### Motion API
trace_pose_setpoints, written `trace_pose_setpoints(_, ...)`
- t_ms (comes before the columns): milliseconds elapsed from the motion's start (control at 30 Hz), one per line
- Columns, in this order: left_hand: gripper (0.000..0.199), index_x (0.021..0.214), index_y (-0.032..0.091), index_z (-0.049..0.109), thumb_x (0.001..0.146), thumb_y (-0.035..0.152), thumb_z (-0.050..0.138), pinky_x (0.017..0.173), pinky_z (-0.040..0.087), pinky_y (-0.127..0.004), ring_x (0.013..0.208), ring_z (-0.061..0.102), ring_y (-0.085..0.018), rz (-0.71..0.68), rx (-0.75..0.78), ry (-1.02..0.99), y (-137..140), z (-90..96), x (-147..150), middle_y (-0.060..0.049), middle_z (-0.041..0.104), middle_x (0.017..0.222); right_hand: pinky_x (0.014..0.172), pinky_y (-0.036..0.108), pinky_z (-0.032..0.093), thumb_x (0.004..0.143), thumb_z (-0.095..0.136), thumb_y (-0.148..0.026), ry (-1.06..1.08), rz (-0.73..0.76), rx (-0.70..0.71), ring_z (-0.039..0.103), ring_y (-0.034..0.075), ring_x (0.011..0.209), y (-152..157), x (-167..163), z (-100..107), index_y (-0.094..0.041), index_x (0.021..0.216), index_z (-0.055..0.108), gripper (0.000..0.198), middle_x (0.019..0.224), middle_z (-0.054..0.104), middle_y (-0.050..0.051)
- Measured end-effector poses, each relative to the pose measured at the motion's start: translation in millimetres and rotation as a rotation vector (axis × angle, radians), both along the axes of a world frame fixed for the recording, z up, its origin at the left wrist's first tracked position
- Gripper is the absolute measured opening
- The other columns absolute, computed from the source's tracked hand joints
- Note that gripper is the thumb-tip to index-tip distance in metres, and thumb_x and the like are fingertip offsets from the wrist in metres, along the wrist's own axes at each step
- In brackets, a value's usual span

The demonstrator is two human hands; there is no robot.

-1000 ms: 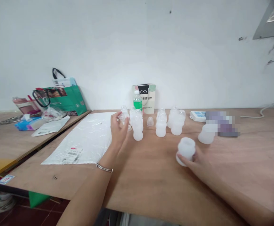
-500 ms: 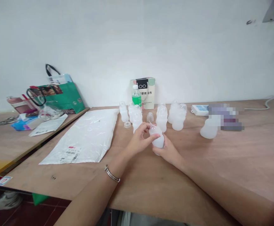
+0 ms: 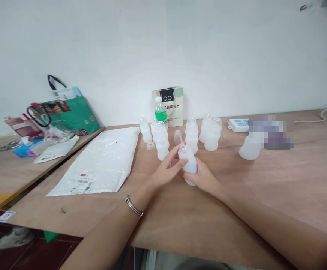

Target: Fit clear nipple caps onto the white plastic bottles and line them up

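Note:
Over the front middle of the table I hold a frosted white baby bottle (image 3: 191,165), its top tilted away from me. My right hand (image 3: 203,176) wraps round its lower body. My left hand (image 3: 170,165) grips its upper side by the neck, thumb across the front. A thin clear strand or tube (image 3: 182,141) sticks up from the bottle's top; its exact kind is too small to tell. Just behind it lie a clear dome cap (image 3: 177,136) and a clear ring-shaped part (image 3: 150,146). Similar baby bottles with clear caps stand left (image 3: 162,144) and right (image 3: 191,137).
A white plastic mailer (image 3: 98,161) covers the table's left side. Behind the bottles are a green-labelled drink bottle (image 3: 160,114) and a paper bag (image 3: 177,108). On the right are another frosted bottle (image 3: 249,148) and a white power strip (image 3: 238,125).
My left fingers have shifted from the strand at the bottle's top down to its neck and side. The strand now stands more upright. The camera view has moved slightly.

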State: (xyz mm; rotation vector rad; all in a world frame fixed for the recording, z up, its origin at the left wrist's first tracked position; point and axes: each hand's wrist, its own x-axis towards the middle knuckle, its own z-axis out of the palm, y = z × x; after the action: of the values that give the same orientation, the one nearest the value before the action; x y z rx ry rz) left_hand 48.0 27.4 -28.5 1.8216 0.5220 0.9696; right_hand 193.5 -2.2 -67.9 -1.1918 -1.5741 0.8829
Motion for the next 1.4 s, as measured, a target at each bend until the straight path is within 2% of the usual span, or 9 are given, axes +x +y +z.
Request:
trace_pose_setpoints(200,0.040,0.109,0.020,0.047,0.076,0.034,0.064,0.086,0.042,-0.030,0.099,0.053,-0.018,0.102,-0.042,-0.129,4,-0.6,1,-0.007,0.053,0.111,0.067,0.030,0.046,0.069,0.062,-0.027,0.045,0.072,-0.042,0.056,0.017,0.079,-7,0,3,-0.021,0.109,0.050,0.042,0.090,0.060,0.002)
trace_pose_setpoints(433,0.047,0.123,0.023,0.039,0.082,0.042,0.053,0.087,0.040,-0.032,0.103,0.053,-0.019,-0.090,-0.234,-0.144,-3,7.7,-3,-0.008,0.056,0.115,0.058,0.029,0.043,0.069,0.062,-0.033,0.148,0.245,-0.254,0.054,0.015,0.063,-11,2,13,-0.019,0.086,0.050,0.025,0.070,0.058,0.000)
trace_pose_setpoints(600,0.048,0.115,0.020,0.044,0.075,0.040,0.062,0.077,0.042,-0.027,0.090,0.053,-0.015,0.057,-0.206,-0.082,-12,12.7,6,-0.008,0.053,0.114,0.061,0.027,0.043,0.070,0.061,-0.026,0.084,0.189,-0.185,0.053,0.015,0.070,-14,-4,11,-0.020,0.093,0.051,0.026,0.078,0.056,-0.001)
trace_pose_setpoints(767,0.031,0.087,0.017,0.051,0.069,0.033,0.069,0.073,0.042,-0.026,0.080,0.053,-0.013,0.127,-0.263,-0.111,-7,11.3,4,-0.002,0.056,0.087,0.060,0.026,0.043,0.070,0.061,-0.027,0.087,0.168,-0.191,0.052,0.014,0.068,-17,-2,13,-0.021,0.092,0.050,0.025,0.077,0.055,-0.002)
trace_pose_setpoints(867,0.031,0.099,0.017,0.054,0.075,0.034,0.063,0.081,0.041,-0.029,0.094,0.054,-0.018,-0.055,-0.305,-0.148,-3,9.9,-1,-0.007,0.059,0.100,0.058,0.026,0.042,0.070,0.061,-0.029,0.115,0.209,-0.233,0.052,0.013,0.065,-16,0,13,-0.020,0.085,0.048,0.022,0.072,0.055,-0.002)
trace_pose_setpoints(967,0.048,0.123,0.021,0.044,0.080,0.038,0.057,0.087,0.039,-0.033,0.106,0.051,-0.022,-0.169,-0.326,-0.207,-3,8.5,-1,-0.010,0.055,0.118,0.058,0.026,0.042,0.070,0.061,-0.030,0.118,0.213,-0.254,0.052,0.013,0.065,-15,0,13,-0.020,0.083,0.047,0.021,0.072,0.056,-0.002)
trace_pose_setpoints(1167,0.070,0.124,0.020,0.038,0.068,0.047,0.068,0.089,0.040,-0.036,0.113,0.047,-0.026,-0.018,-0.243,-0.130,-3,6.5,2,-0.014,0.048,0.125,0.056,0.026,0.041,0.068,0.062,-0.032,0.152,0.223,-0.190,0.050,0.013,0.062,-17,0,14,-0.020,0.084,0.047,0.025,0.070,0.054,-0.002)
trace_pose_setpoints(1300,0.049,0.118,0.020,0.043,0.078,0.043,0.059,0.092,0.039,-0.036,0.111,0.048,-0.022,0.063,-0.187,-0.178,3,4.1,-1,-0.011,0.053,0.117,0.058,0.028,0.042,0.068,0.062,-0.036,0.185,0.219,-0.084,0.051,0.014,0.062,-18,2,13,-0.019,0.084,0.049,0.027,0.071,0.055,0.000)
trace_pose_setpoints(1400,0.042,0.102,0.018,0.051,0.072,0.044,0.065,0.085,0.042,-0.033,0.100,0.053,-0.019,0.078,-0.160,-0.196,2,2.9,-2,-0.008,0.057,0.106,0.063,0.030,0.044,0.069,0.062,-0.034,0.130,0.106,-0.037,0.054,0.016,0.071,-17,0,10,-0.020,0.093,0.050,0.031,0.080,0.058,0.001)
